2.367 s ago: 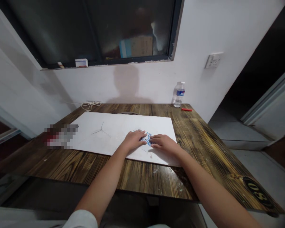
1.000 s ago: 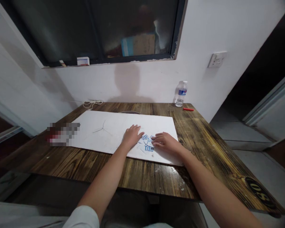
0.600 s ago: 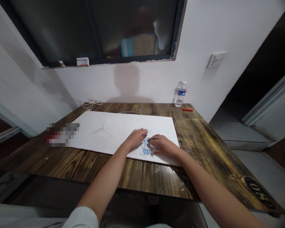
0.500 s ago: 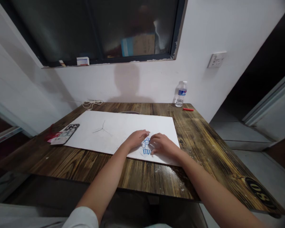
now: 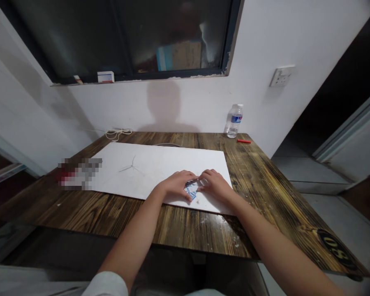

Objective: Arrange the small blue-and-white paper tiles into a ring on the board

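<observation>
A large white sheet (image 5: 160, 168) lies on a dark wooden table (image 5: 111, 213). Near the sheet's front edge sits a small heap of blue-and-white printed pieces (image 5: 191, 190). My left hand (image 5: 174, 187) curls round the heap from the left, thumb under it. From the right, my right hand (image 5: 215, 185) closes in with bent fingers. The fingertips of both hands meet above the heap and hide most of it. A faint pencil mark (image 5: 131, 166) is drawn on the sheet's left half.
A water bottle (image 5: 233, 121) and a small red object (image 5: 242, 141) stand at the table's far right corner. A white cord (image 5: 119, 132) lies at the far edge. A blurred flat item (image 5: 78, 173) rests left of the sheet. A wall socket (image 5: 279, 76) is above right.
The blue pieces were spread between my hands a second ago. Both hands have since drawn together and pushed them into one tight heap, now cupped between the fingers.
</observation>
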Demonstrator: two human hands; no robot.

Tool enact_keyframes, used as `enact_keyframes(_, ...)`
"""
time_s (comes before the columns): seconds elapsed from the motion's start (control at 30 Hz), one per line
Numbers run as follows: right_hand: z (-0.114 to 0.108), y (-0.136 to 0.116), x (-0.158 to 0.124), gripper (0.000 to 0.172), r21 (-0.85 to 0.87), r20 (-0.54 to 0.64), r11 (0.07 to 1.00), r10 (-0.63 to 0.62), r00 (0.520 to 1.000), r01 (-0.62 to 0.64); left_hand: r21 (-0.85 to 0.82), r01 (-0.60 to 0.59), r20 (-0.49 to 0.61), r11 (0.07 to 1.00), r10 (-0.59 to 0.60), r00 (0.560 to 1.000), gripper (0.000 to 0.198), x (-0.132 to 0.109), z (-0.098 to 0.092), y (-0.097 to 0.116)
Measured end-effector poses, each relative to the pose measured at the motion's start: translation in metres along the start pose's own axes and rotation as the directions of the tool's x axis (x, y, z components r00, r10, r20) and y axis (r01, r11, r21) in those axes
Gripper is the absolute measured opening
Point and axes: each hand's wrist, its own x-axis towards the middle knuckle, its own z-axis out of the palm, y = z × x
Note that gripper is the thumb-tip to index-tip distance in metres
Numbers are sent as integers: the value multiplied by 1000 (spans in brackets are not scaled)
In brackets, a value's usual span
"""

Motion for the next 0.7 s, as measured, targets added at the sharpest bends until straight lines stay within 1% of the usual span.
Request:
enact_keyframes(0.07,3,3,0,31,18,-9,1000,-12,1000,12,23,8,34,1000,-9,999,87,-2,-1,1)
enact_keyframes(0.13,5,7,1,30,52,-7,996,-66,998,66,38,50,29,998,-51,998,83,-3,0,1)
enact_keyframes(0.23,6,9,2,24,93,4,979,-182,983,181,92,183,-44,979,-179,983,78,-2,3,-2)
enact_keyframes(0.3,5,10,2,20,99,7,970,-223,975,221,140,288,-123,947,-272,954,74,-2,5,-6)
enact_keyframes(0.4,2,9,1,19,89,-4,971,-222,975,222,180,430,-246,885,-383,890,64,-3,5,-11)
enact_keyframes(0.53,0,6,1,19,71,-4,976,-208,978,208,173,588,-369,790,-502,782,48,-4,4,-15)
enact_keyframes(0.6,-1,3,0,18,69,2,975,-212,977,211,156,648,-406,745,-550,730,43,-4,3,-17)
enact_keyframes(0.7,-3,-1,0,19,99,11,966,-243,970,241,96,712,-414,696,-622,664,36,-4,2,-18)
